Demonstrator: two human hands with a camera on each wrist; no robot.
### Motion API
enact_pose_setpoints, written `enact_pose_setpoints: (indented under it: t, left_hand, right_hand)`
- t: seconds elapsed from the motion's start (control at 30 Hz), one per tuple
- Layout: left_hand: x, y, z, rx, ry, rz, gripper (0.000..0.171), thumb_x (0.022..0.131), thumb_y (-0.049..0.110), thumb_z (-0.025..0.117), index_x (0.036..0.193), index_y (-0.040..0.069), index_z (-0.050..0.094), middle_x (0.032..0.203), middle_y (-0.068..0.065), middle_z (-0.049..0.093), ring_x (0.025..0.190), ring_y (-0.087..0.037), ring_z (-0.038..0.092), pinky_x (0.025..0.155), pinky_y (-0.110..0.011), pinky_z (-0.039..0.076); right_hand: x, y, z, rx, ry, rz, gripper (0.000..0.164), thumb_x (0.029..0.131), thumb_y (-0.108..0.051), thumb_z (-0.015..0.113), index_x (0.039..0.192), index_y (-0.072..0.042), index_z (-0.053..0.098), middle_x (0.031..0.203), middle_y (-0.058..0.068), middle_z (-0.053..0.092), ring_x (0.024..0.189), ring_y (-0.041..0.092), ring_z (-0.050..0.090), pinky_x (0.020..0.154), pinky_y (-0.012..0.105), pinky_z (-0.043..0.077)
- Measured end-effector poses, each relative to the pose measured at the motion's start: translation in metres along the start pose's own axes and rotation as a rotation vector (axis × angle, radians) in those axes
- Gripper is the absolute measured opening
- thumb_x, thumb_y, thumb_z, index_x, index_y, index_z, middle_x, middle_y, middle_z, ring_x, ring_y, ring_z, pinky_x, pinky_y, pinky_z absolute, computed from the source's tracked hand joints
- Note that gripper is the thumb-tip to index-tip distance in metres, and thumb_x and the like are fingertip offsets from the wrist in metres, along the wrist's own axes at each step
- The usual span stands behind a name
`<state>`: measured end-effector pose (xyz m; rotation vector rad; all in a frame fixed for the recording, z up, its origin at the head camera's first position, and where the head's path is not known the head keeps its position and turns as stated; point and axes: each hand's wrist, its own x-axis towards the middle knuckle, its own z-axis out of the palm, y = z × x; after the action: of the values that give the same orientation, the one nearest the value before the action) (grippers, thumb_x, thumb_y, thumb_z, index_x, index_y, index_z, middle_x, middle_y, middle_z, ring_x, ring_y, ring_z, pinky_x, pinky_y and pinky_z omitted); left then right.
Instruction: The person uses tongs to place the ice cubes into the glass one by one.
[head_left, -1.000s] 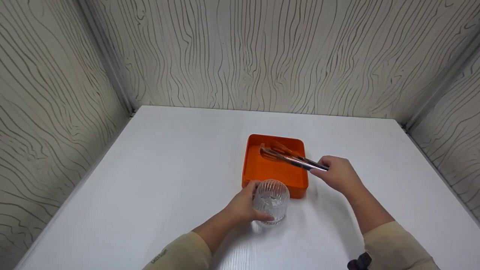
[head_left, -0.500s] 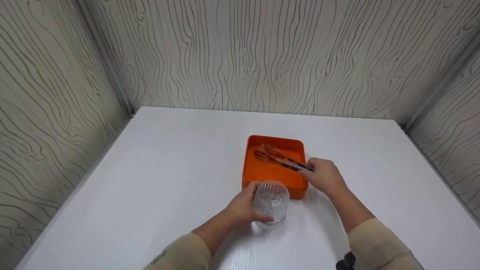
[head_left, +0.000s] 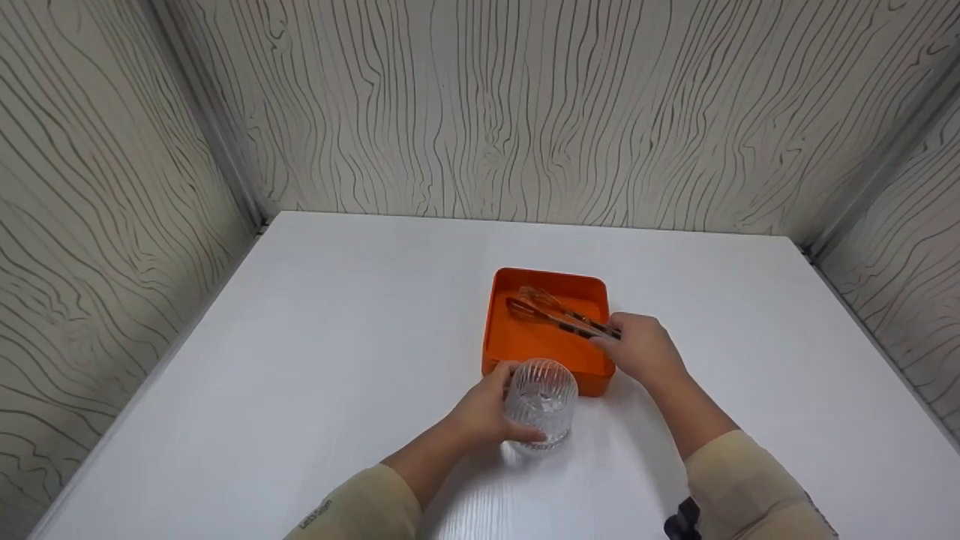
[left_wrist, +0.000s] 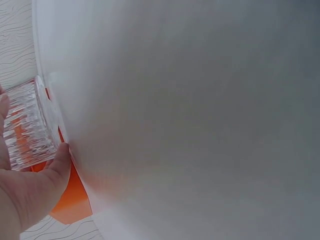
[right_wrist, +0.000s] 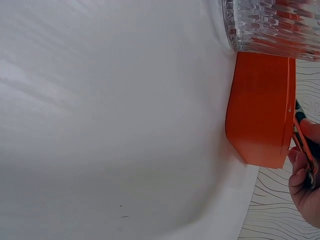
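Note:
My left hand (head_left: 484,412) grips a clear ribbed glass tumbler (head_left: 541,397), thumb across its near side. The tumbler stands just in front of an orange tray (head_left: 551,346) and overlaps its near edge. In the left wrist view, fingers (left_wrist: 61,160) wrap the ribbed glass (left_wrist: 30,122) close to its base. Over the tray's right rim, my right hand (head_left: 643,349) holds metal tongs (head_left: 574,324) with black sections, their looped ends reaching down inside. A small clear piece shows by the tips. In the right wrist view, the tray's side (right_wrist: 260,110) hides most of the tongs.
The white table (head_left: 360,315) spreads out around the tray. Pale wood-grain panels (head_left: 480,112) stand at the back and both sides. A dark object (head_left: 682,519) sits at the right sleeve.
My right hand has moved left and the tongs have sunk further into the tray, tips shifting left toward the clear piece. The left hand and tumbler have stayed in place.

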<state>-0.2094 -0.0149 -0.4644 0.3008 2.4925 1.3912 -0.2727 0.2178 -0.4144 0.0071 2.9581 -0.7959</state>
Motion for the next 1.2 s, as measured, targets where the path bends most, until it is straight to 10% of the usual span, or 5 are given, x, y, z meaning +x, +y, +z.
enact_pose_setpoints:
  t: [1.2]
  left_hand:
    - [0.001,-0.004,-0.002,0.009,-0.008,0.038,0.08,0.058,0.034,0.086,0.123,0.029,0.04,0.119,0.006,0.052,0.112,-0.02,0.05,0.095,-0.044,0.043]
  right_hand:
    - [-0.003,-0.011,-0.003,-0.014,0.021,-0.026,0.015,0.086,-0.022,0.064,0.08,-0.008,0.062,0.069,0.004,0.054,0.063,0.02,0.047,0.057,0.026,0.043]
